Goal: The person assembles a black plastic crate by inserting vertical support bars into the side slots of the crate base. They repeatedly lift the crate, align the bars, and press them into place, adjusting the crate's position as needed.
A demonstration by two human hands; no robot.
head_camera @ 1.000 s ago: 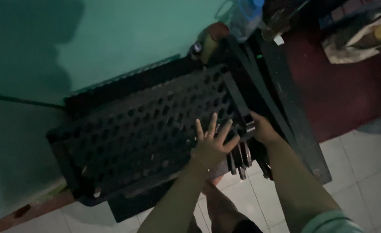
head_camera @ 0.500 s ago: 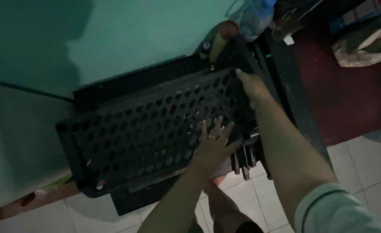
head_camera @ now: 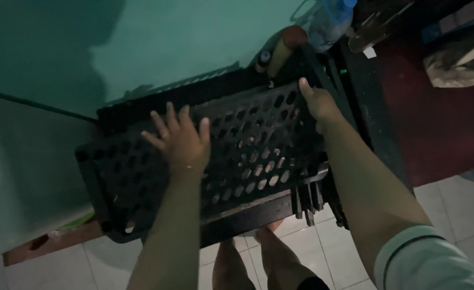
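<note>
A black perforated plastic crate (head_camera: 248, 156) lies with its holed face up on a dark stand against a green wall. My left hand (head_camera: 180, 140) rests flat on that face, left of middle, fingers spread. My right hand (head_camera: 316, 101) grips the crate's far right corner, fingers curled over the edge. Several metal tools (head_camera: 307, 201) hang below the crate's near right edge.
A clear plastic bottle (head_camera: 328, 21) and a brown-capped cylinder (head_camera: 282, 48) stand behind the crate. A dark red surface (head_camera: 441, 123) with a sack (head_camera: 460, 59) lies to the right. White floor tiles (head_camera: 452, 204) and my bare legs (head_camera: 264, 263) are below.
My left hand slid leftward across the crate's face. My right hand moved from the near right edge up to the far right corner and took hold of it.
</note>
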